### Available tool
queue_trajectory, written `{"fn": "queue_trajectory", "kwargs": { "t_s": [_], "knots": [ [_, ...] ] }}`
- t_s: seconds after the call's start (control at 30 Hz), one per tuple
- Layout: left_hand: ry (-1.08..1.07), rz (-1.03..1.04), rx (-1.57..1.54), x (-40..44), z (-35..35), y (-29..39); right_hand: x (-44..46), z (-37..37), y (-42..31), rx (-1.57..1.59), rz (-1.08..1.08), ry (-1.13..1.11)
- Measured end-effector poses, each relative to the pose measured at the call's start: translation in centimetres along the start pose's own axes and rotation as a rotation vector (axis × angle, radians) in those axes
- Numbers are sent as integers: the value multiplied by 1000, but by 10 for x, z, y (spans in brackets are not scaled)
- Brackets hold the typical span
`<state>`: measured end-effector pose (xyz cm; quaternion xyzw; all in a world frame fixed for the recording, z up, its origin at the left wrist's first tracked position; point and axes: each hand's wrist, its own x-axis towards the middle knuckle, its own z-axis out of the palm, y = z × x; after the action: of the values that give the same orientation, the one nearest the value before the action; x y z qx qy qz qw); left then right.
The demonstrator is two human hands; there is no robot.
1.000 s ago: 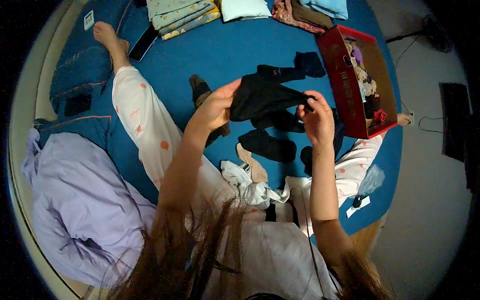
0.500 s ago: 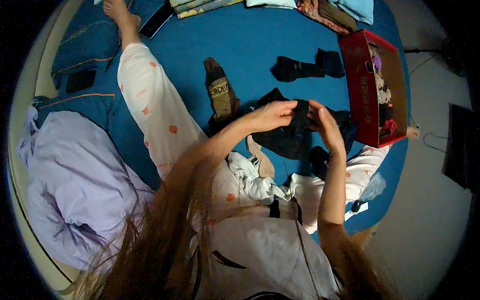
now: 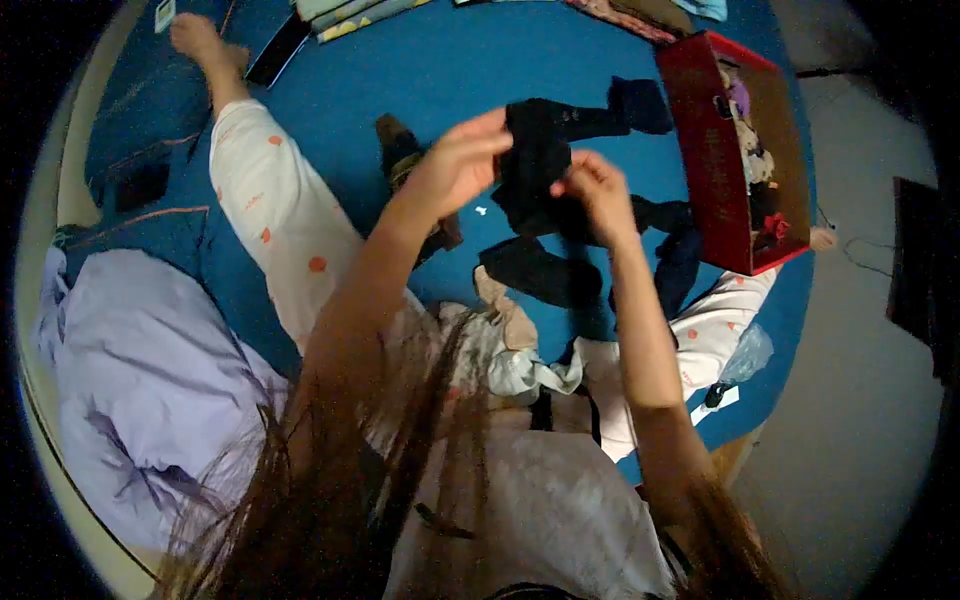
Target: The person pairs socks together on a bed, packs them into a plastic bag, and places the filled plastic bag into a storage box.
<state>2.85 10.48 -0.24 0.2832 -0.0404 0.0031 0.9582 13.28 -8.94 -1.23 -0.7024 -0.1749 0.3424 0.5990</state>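
Observation:
A black sock is stretched up between my two hands above the blue bed sheet. My left hand pinches its left edge, slightly blurred by motion. My right hand has its fingertips closed on the lower right side of the cloth. Below lies another dark sock, flat on the sheet, and further dark socks rest near my right forearm. A brown patterned sock is partly hidden behind my left hand. Nearer my lap are a beige sock and bunched white cloth.
A red box with small items inside stands at the right. Beyond my hands lies a folded dark sock. Folded fabrics line the far edge, near a phone. Lilac cloth is heaped at the left.
My hands have lifted the black sock away from the pile, moving up and left in view. Dark socks that lay beneath it now show more fully. The view has shifted slightly.

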Motion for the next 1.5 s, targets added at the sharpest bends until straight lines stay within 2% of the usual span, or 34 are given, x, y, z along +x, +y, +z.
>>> {"fn": "queue_trajectory", "kwargs": {
  "t_s": [0.07,0.13,0.2,0.23,0.3,0.33,0.4,0.43,0.5,0.53,0.57,0.67,0.7,0.73,0.77,0.83,0.93,1.03,1.13,1.2,1.23,1.27,1.33,1.4,1.43,1.5],
  "knots": [
    [63,77,75,9,-20,21,23,4,-24,122,-153,96],
    [247,165,134,14,-25,43,50,-4,-40,-29,-212,187],
    [494,109,605,22,-46,49,68,-9,-48,-303,-303,238],
    [615,78,837,23,-55,51,70,-5,-45,-500,-442,305],
    [719,-100,1286,18,-67,57,71,9,-38,-897,-722,434],
    [764,-198,1509,14,-71,61,61,18,-38,-839,-605,297],
    [854,-19,1751,2,-94,66,36,50,-22,-735,-460,134],
    [892,70,1873,-6,-102,67,22,68,-13,-783,-360,-6],
    [872,-145,1970,-26,-94,77,-5,108,6,-735,-198,-140],
    [855,-255,2013,-33,-80,84,-14,122,20,-735,-287,-162],
    [699,-675,1787,-33,-64,92,-16,129,29,-753,-210,-198],
    [556,-557,1953,-59,-71,54,-10,124,25,-709,30,-255],
    [526,-435,1994,-61,-78,44,-8,115,22,-648,-19,-162],
    [513,-404,1854,-56,-93,44,-3,108,20,-518,-240,-61],
    [500,-374,1712,-48,-113,46,-1,91,11,-602,-92,-62],
    [519,-338,1612,-40,-78,66,-2,70,-9,-573,-164,-4],
    [515,-376,1276,-48,-97,86,-13,45,-24,-631,-233,85],
    [507,-309,1562,-63,-114,95,-30,41,-27,-714,-307,116],
    [553,-376,1549,-64,-124,94,-47,58,-18,-785,-351,135],
    [730,-203,1744,-58,-101,85,-56,84,-9,-727,-389,206],
    [738,-191,1696,-54,-109,84,-61,97,-6,-617,-362,190],
    [831,-127,1822,-53,-110,78,-72,106,-15,-574,-362,135],
    [881,5,1939,-46,-108,72,-91,114,-8,-464,-338,49],
    [861,123,2017,-41,-95,67,-114,99,1,-567,-407,36],
    [856,183,2052,-39,-87,64,-125,84,6,-639,-375,103],
    [759,301,1906,-35,-75,54,-149,43,12,-800,-280,266]
  ]
}}
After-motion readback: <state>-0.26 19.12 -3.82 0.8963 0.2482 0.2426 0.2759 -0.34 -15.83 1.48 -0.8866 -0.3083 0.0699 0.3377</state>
